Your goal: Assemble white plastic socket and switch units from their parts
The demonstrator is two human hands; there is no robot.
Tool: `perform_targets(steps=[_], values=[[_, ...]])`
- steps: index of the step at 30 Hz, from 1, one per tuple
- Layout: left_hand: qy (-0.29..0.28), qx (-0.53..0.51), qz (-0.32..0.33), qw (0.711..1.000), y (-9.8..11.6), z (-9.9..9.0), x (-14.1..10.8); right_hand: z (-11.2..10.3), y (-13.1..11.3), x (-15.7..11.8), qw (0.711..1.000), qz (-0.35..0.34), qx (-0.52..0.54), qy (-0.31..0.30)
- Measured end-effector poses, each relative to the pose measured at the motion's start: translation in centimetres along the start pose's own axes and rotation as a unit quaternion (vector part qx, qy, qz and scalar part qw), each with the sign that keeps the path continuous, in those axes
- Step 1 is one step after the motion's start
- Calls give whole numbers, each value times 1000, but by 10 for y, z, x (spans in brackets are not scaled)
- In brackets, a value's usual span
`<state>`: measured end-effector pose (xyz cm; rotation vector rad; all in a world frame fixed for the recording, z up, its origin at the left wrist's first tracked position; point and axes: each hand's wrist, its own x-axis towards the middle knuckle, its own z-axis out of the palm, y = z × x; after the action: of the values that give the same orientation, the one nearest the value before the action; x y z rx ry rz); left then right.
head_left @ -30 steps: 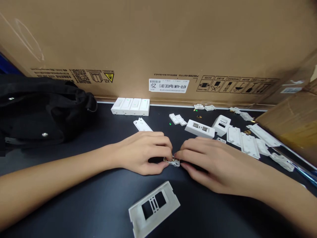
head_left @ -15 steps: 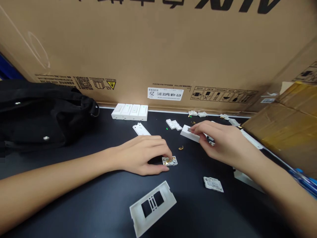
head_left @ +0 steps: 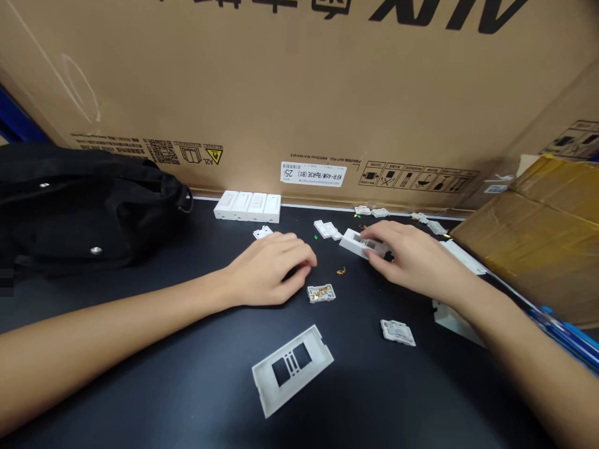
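Note:
My left hand (head_left: 274, 269) hovers over the dark tabletop with fingers curled in and thumb close to the index finger. Whether a small part sits between those fingertips is hidden. Just right of it lies a small white switch module (head_left: 321, 294) with brass contacts showing. My right hand (head_left: 407, 255) has thumb and fingers across a white rectangular switch cover (head_left: 350, 241) with window openings, gripping its sides. Between the hands rests a loose brass contact piece (head_left: 341, 271). Closer to me, another white switch cover (head_left: 294, 369) lies with its hollow side up.
Four-button white switches (head_left: 248, 207) stand along the back by a large cardboard box (head_left: 299, 100). White rocker pieces (head_left: 327, 230) and a grey-white module (head_left: 397, 332) lie about. A black bag (head_left: 84, 212) is at left, a taped box (head_left: 533, 237) at right.
My left hand has lifted off the brass-filled module and drawn back up and left. My right thumb has moved to the near side of the white cover. The view has shifted slightly.

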<state>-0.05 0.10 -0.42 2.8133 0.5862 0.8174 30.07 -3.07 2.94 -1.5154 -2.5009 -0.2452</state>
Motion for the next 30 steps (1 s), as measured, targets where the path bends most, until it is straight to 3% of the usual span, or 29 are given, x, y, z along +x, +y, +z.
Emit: perform_targets(steps=[4,8,13,20,30], values=[[65,87,-105,988,-11,-1,0,-1,6,0,1000,9,-7,-13],[11,111,-175,978,-21,-3,2,-3,9,0,999,22,-32,-35],[-32,78,-133,988,-20,-2,1,-3,10,-1,998,15,-50,-45],[11,13,-65,998,-26,5,-3,-2,9,-2,998,-1,-52,-44],[-3,5,-1,1000,-20,-1,0,-4,5,-6,995,-43,-81,-26]])
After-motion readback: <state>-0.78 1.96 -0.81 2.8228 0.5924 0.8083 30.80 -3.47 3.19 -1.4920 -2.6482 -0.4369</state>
